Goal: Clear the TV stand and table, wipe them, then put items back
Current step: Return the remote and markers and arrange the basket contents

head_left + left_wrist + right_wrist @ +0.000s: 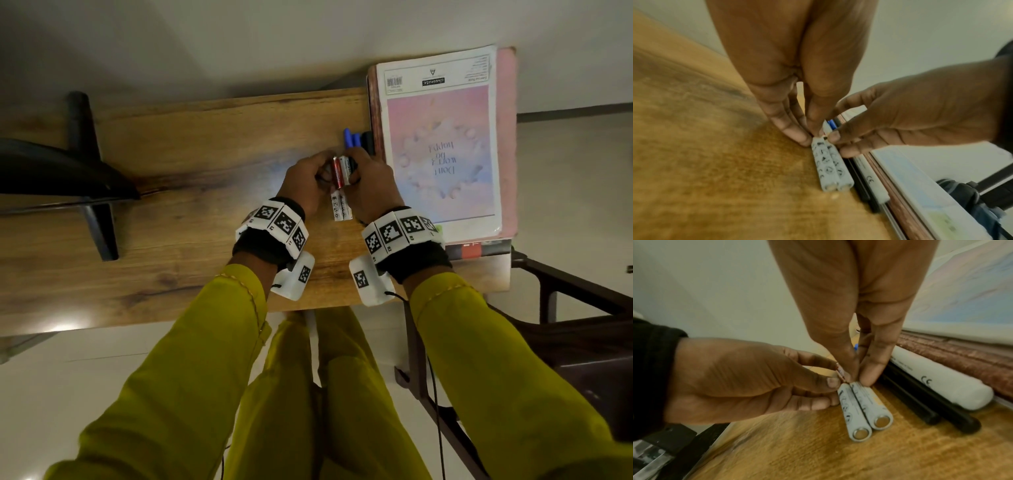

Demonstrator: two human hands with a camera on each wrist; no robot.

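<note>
Two AA batteries, red at one end and white at the other, lie side by side on the wooden TV stand top. My left hand pinches their far end from the left, and my right hand pinches the same end from the right. In the left wrist view the batteries point toward the camera below my left fingertips. In the right wrist view the batteries show their metal end caps, with my right fingertips on top of them.
Blue-capped pens, black pens and a white marker lie against a stack of notebooks at the stand's right end. A black TV foot stands on the left. A dark chair is beside the stand.
</note>
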